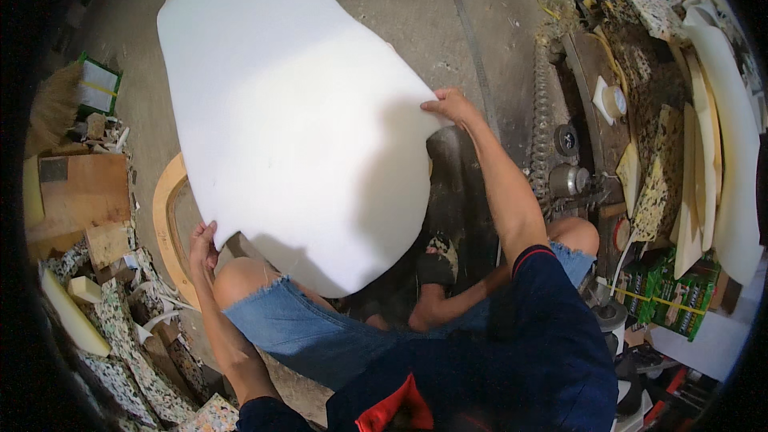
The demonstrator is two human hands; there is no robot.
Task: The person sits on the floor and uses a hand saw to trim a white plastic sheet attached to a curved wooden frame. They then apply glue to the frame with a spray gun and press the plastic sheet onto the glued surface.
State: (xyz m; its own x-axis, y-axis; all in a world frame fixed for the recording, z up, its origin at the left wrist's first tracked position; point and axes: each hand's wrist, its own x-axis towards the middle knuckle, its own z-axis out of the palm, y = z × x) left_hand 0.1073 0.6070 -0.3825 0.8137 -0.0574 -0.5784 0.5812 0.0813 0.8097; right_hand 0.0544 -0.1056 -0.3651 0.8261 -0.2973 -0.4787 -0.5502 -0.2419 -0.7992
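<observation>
A large white foam sheet (pixel 296 128) with a rounded near end and notched sides stretches in front of me, over my knees and away across the floor. At its near left corner, the fingers of my left hand (pixel 204 250) are closed on the edge. My right hand (pixel 453 106) pinches a projecting corner on the sheet's right side, thumb and fingers together. Beneath the left edge a curved wooden frame (pixel 166 232) shows in part; the sheet hides the rest of it.
On the left are a cardboard piece (pixel 88 192), a straw broom (pixel 56 108) and speckled foam scraps (pixel 124 336). To the right stand foam slabs (pixel 704 152), a roll of tape (pixel 614 101), a metal coil spring (pixel 542 120) and a green package (pixel 672 296).
</observation>
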